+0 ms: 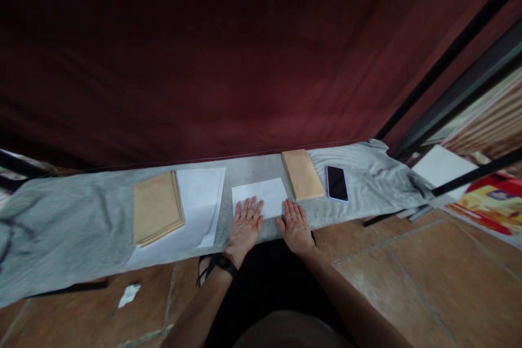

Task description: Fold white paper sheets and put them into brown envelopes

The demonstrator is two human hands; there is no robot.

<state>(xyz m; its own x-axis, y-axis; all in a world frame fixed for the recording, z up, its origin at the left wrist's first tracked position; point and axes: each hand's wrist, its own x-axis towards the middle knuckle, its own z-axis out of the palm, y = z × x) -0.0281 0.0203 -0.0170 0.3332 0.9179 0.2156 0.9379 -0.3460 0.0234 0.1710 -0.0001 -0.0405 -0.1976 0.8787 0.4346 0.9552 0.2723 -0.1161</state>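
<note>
A folded sheet of white paper (261,193) lies flat on the grey cloth in front of me. My left hand (246,224) rests on its near left part, fingers stretched out. At the paper's right edge my right hand (297,227) lies flat with its fingers extended, touching the cloth and perhaps the paper's corner. Just beyond the right hand is a brown envelope (303,174). To the left, a stack of brown envelopes (158,206) sits partly on top of larger white sheets (202,196).
A phone (337,183) lies right of the single envelope. The grey cloth (81,217) covers a long narrow surface, with a dark red curtain (244,65) behind it. Metal bars (457,60) stand at the right. A white scrap (129,294) lies on the tiled floor (408,283).
</note>
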